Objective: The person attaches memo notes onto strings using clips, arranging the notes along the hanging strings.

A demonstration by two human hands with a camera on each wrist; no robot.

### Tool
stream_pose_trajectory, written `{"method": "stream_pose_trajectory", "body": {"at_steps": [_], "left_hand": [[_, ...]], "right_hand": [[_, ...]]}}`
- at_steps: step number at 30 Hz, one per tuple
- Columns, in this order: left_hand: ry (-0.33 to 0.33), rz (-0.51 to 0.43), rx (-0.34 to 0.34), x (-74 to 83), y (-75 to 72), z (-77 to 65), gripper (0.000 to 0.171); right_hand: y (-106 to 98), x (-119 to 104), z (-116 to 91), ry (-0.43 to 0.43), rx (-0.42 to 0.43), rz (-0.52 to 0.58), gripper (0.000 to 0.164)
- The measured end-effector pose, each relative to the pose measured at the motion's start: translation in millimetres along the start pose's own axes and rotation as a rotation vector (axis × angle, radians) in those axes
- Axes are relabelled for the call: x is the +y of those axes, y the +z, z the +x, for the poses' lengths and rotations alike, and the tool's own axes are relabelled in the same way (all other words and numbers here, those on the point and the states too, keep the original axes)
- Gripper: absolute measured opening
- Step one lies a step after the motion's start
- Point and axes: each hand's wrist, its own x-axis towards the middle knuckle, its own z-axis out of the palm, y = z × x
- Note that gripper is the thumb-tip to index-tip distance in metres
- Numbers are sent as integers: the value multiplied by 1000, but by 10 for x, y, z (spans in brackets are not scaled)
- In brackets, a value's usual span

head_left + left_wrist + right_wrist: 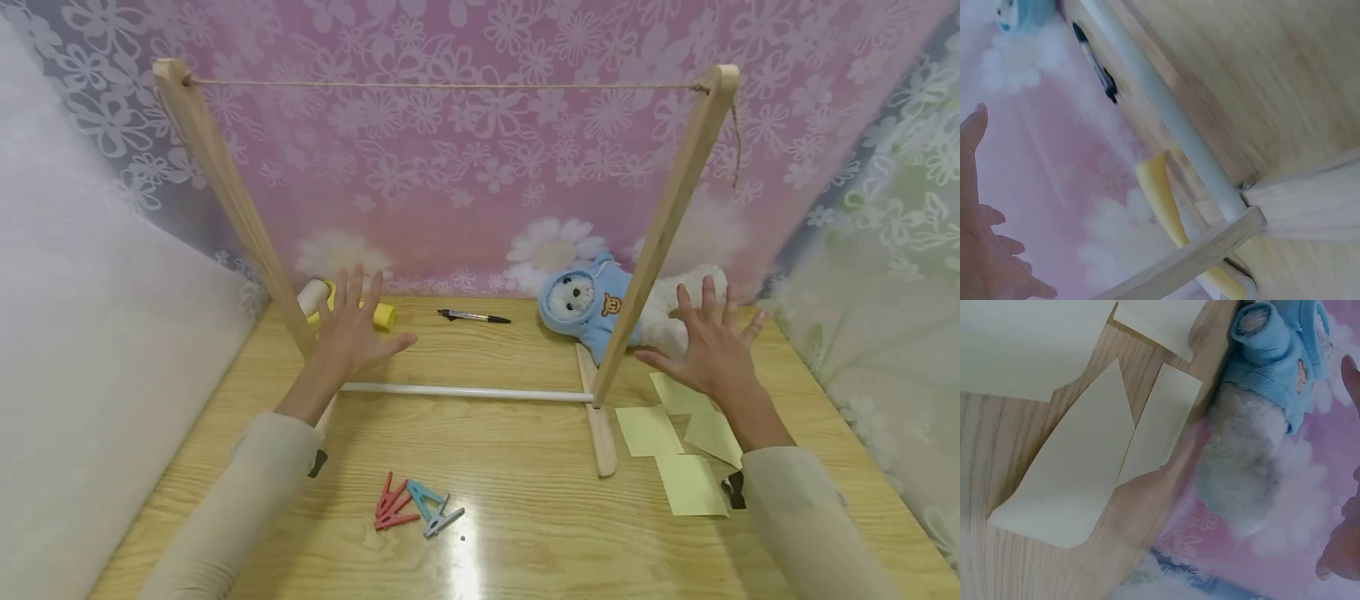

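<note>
My left hand (pixel 352 333) is spread with straight fingers and holds nothing, over the left post of a wooden frame (pixel 228 196). Behind it lies a yellow object (pixel 384 316) beside a whitish roll (pixel 312 296). The right hand (pixel 712 346), also spread and holding nothing, is over the sticky notes (pixel 692 486) and near a white plush toy in a blue hoodie (pixel 600 296). A string (pixel 450 85) runs between the tops of the two posts, and a white rod (pixel 465 391) joins them low down. In the left wrist view the thumb (pixel 971 128) stretches away from the rod.
Several clothespins (pixel 397 508), red, blue and grey, lie at the front of the wooden table (pixel 525 517). A pen (pixel 474 317) rests behind the rod. Flowered cloth (pixel 450 167) hangs at the back. A small black item (pixel 734 490) sits by the right sleeve.
</note>
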Motion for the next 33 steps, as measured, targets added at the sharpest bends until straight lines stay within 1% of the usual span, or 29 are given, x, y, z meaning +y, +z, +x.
{"method": "stream_pose_trajectory", "body": {"at_steps": [3, 5, 8, 11, 14, 16, 20, 22, 24, 27, 28, 30, 33], "left_hand": [[58, -49, 4, 59, -25, -137, 109], [86, -87, -8, 98, -30, -239, 107], [112, -145, -29, 142, -17, -392, 104], [125, -215, -67, 169, 7, -549, 99], [121, -302, -138, 198, 35, -696, 93], [106, -338, -191, 207, 62, -794, 89], [44, -371, -298, 214, 126, -971, 77], [31, -386, -355, 200, 162, -1043, 68], [48, -403, -404, 173, 208, -1112, 59], [118, -436, -452, 130, 279, -1206, 52], [128, -446, -465, 126, 300, -1236, 51], [134, -478, -485, 129, 339, -1284, 50], [116, -515, -513, 165, 383, -1330, 50]], "right_hand": [[-65, -21, -70, -16, 0, 16, 114], [-94, -34, -122, -25, -11, 28, 113], [-116, -41, -199, -43, -31, 42, 111], [-116, -41, -274, -59, -56, 82, 108], [-116, -33, -353, -66, -92, 142, 106], [-118, -32, -402, -65, -125, 184, 105], [-134, -51, -482, -50, -204, 245, 103], [-151, -64, -516, -42, -233, 261, 100], [-170, -80, -549, -35, -257, 265, 94], [-181, -83, -591, -32, -270, 275, 81], [-180, -80, -598, -30, -274, 283, 76], [-159, -46, -601, -29, -278, 305, 68], [-112, 44, -592, -8, -297, 328, 60]]}}
